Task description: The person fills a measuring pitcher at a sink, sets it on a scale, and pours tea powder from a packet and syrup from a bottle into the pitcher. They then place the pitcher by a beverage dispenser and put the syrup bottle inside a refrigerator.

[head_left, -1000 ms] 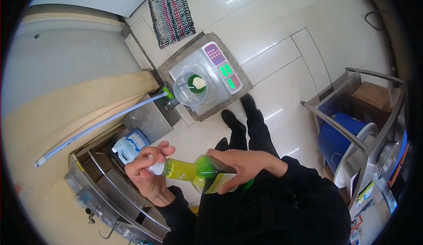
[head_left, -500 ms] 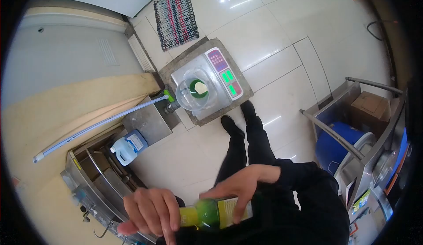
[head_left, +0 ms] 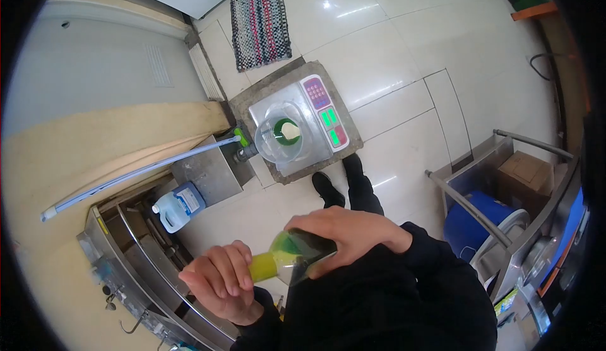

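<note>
A green glass bottle (head_left: 290, 250) with a yellow-green neck is held nearly level in front of my body, its neck toward the left. My right hand (head_left: 353, 230) wraps round the bottle's body. My left hand (head_left: 221, 278) has its fingers curled at the neck end; whether a cap is under them is hidden. Beyond my feet stands a scale (head_left: 315, 127) with lit green displays. On its plate is a clear plastic jug (head_left: 268, 152) containing something green with a pale lump.
A blue jug-shaped container (head_left: 180, 207) stands at left beside a metal box (head_left: 205, 171). A long pole (head_left: 139, 174) leans there. To the right is a metal rack (head_left: 470, 206) with a blue drum (head_left: 476, 225) and a cardboard box (head_left: 525, 171). A woven mat (head_left: 261, 29) lies farther off.
Both hands and the bottle have risen in view, away from my body. The bottle has turned, so its pale label no longer shows. My left fingers stay at the neck end.
</note>
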Available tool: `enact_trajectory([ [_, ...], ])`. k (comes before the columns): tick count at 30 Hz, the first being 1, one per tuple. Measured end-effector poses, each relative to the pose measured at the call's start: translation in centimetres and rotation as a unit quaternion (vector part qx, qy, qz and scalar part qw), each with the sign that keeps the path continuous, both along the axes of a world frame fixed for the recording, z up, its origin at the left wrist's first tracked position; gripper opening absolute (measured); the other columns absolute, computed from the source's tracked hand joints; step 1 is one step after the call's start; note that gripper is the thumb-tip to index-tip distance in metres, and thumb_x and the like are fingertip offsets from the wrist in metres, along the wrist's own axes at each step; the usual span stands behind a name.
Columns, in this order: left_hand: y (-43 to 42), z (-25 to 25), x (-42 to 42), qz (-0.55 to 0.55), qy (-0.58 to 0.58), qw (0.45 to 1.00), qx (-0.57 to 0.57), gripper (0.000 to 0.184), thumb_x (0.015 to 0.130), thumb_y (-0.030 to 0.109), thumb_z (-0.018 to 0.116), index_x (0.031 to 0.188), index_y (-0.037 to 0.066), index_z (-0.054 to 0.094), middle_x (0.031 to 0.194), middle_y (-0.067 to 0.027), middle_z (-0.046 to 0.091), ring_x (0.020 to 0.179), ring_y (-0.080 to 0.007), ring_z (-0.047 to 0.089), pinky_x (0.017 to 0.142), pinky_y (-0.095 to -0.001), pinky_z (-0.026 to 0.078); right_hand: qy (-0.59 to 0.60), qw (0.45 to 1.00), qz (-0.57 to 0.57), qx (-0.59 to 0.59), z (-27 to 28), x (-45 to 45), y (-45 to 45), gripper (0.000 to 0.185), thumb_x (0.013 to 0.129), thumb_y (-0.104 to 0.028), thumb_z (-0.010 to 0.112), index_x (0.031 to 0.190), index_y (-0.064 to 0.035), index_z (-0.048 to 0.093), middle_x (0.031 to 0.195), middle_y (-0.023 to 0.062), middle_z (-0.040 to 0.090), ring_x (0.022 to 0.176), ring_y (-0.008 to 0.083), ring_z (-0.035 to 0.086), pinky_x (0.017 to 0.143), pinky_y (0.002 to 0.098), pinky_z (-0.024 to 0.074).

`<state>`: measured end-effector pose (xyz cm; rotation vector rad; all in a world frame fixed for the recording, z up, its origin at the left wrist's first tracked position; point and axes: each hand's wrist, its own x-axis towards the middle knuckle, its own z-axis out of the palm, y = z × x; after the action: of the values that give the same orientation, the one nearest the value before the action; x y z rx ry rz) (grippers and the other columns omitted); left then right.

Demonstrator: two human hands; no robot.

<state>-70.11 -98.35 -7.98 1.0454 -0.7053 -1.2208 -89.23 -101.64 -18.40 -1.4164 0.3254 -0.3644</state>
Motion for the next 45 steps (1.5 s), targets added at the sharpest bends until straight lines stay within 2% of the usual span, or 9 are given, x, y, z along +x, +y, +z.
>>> enact_trajectory([
  [8, -2.0, -0.7, 1.1, -0.301, 0.233, 0.903, -0.201, 0.061, 0.099, 0.045, 0.034, 0.047, 0.013, 0.043, 0.047, -0.001, 0.051, 0.046, -0.0145, 0.061, 0.062, -0.0324, 0.052, -0.255, 0.874, 0.297, 0.287, -3.3, 2.7, 2.5, 0.084, 0.075, -0.032, 0.076, 0.134, 0.0047, 0.029, 0.117, 0.0169, 0.052, 0.104, 0.0225, 0.054, 0.087, 0.0311, 0.043],
  [11, -2.0, -2.7, 1.2, -0.271, 0.297, 0.889, -0.219, 0.054, 0.094, 0.051, 0.045, 0.057, 0.011, 0.049, 0.056, -0.0035, 0.058, 0.055, -0.0161, 0.064, 0.073, -0.0387, 0.051, -0.215, 0.886, 0.292, 0.291, -3.8, 2.2, 2.0, 0.091, 0.073, -0.032, 0.077, 0.138, 0.0033, 0.025, 0.116, 0.0157, 0.054, 0.103, 0.0229, 0.055, 0.088, 0.0312, 0.0431],
  [12, -1.5, -3.1, 0.8, -0.198, 0.24, 0.937, -0.157, 0.05, 0.091, 0.051, 0.05, 0.062, 0.011, 0.05, 0.06, -0.0046, 0.06, 0.058, -0.0177, 0.064, 0.078, -0.0409, 0.049, -0.184, 0.903, 0.279, 0.272, -4.1, 1.8, 1.2, 0.093, 0.073, -0.032, 0.077, 0.14, 0.0027, 0.023, 0.116, 0.0155, 0.055, 0.103, 0.0234, 0.056, 0.088, 0.0313, 0.0432],
  [16, 0.0, -5.1, -2.0, -0.112, -0.035, 0.99, 0.075, 0.04, 0.077, 0.043, 0.074, 0.082, 0.011, 0.051, 0.064, -0.0051, 0.06, 0.059, -0.0215, 0.061, 0.095, -0.0491, 0.037, -0.071, 0.985, 0.109, 0.116, -5.0, 0.2, -0.3, 0.09, 0.069, -0.029, 0.08, 0.138, -0.001, 0.029, 0.113, 0.0148, 0.058, 0.102, 0.0267, 0.058, 0.086, 0.0331, 0.0445],
  [24, 3.0, -17.8, 1.1, -0.061, -0.089, 0.982, 0.155, 0.028, 0.09, 0.015, 0.06, 0.066, 0.007, 0.048, 0.052, -0.0027, 0.048, 0.05, -0.0141, 0.05, 0.08, -0.0365, 0.047, 0.089, 0.985, -0.108, -0.099, -13.9, 2.4, 2.8, 0.075, 0.071, -0.03, 0.078, 0.128, -0.0014, 0.038, 0.114, 0.0163, 0.052, 0.106, 0.0314, 0.053, 0.093, 0.0341, 0.0412],
  [30, 8.4, -24.7, 3.7, 0.04, -0.223, 0.942, 0.25, 0.031, 0.091, 0.012, 0.059, 0.064, 0.005, 0.046, 0.052, -0.0023, 0.047, 0.048, -0.0096, 0.046, 0.048, -0.0241, 0.039, 0.299, 0.873, -0.335, 0.191, -27.7, 9.1, 5.5, 0.084, 0.077, -0.036, 0.072, 0.134, 0.0047, 0.026, 0.123, 0.0191, 0.048, 0.112, 0.0298, 0.05, 0.098, 0.0348, 0.0377],
  [33, 11.8, -25.2, 5.8, -0.003, -0.303, 0.908, 0.288, 0.032, 0.09, 0.012, 0.06, 0.062, 0.005, 0.048, 0.051, -0.0018, 0.049, 0.047, -0.0077, 0.047, 0.047, -0.0229, 0.039, 0.192, 0.763, -0.448, 0.425, -30.2, 13.8, 4.1, 0.079, 0.081, -0.038, 0.068, 0.131, 0.0082, 0.029, 0.117, 0.0247, 0.052, 0.111, 0.0332, 0.052, 0.096, 0.0368, 0.0392],
  [39, 19.6, -27.8, 11.3, -0.087, -0.378, 0.872, 0.297, 0.031, 0.084, 0.009, 0.066, 0.059, 0.004, 0.047, 0.052, -0.0022, 0.05, 0.049, -0.0105, 0.051, 0.046, -0.0258, 0.041, 0.191, 0.69, -0.588, 0.378, -35.7, 20.4, 3.2, 0.062, 0.086, -0.031, 0.057, 0.133, 0.0011, 0.032, 0.111, 0.0221, 0.059, 0.109, 0.0302, 0.055, 0.095, 0.0366, 0.0398],
  [45, 26.7, -29.1, 15.8, -0.094, -0.398, 0.83, 0.378, 0.031, 0.082, 0.01, 0.068, 0.06, 0.004, 0.048, 0.054, -0.0034, 0.051, 0.05, -0.0115, 0.052, 0.047, -0.027, 0.041, 0.191, 0.638, -0.606, 0.436, -35.7, 19.2, 4.3, 0.04, 0.079, -0.012, 0.048, 0.116, 0.0026, 0.053, 0.105, 0.0226, 0.061, 0.086, 0.031, 0.063, 0.07, 0.0394, 0.0488],
])
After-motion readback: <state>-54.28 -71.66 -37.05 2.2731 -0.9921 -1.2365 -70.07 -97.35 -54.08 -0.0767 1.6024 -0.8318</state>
